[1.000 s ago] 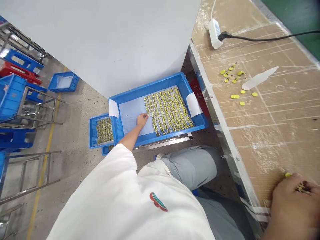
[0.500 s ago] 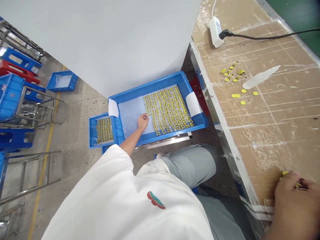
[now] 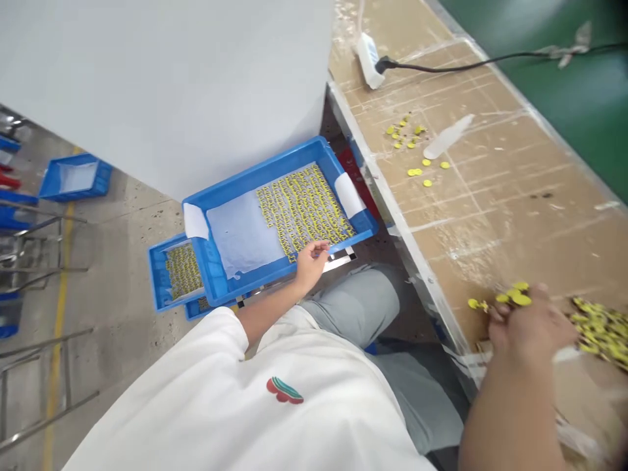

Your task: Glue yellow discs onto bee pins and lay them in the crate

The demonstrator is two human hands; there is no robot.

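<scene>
My left hand (image 3: 311, 264) is above the near rim of the large blue tray (image 3: 255, 171), fingers loosely bent and a little apart, with nothing visible between them. Inside the tray, rows of small yellow-and-dark parts (image 3: 304, 209) stand on a white sheet (image 3: 240, 239). On the cardboard-covered bench, my right hand (image 3: 527, 320) is closed around several small yellow disc-headed parts (image 3: 517, 294); its fingertips are partly hidden. One more yellow part (image 3: 473, 303) lies just left of its fingers. A heap of the same parts (image 3: 601, 330) is to its right.
Farther up the bench (image 3: 510, 216) are loose yellow discs (image 3: 426, 183), a white strip (image 3: 449, 136) and a power socket (image 3: 370, 62) with a black cable. A smaller blue tray (image 3: 157, 278) of parts stands left of the large one. Metal stool frames (image 3: 46, 340) stand on the floor.
My left hand has moved from inside the tray to its near edge, towards the bench. My right hand now shows several yellow parts in its fingers. The view has turned right, revealing the heap.
</scene>
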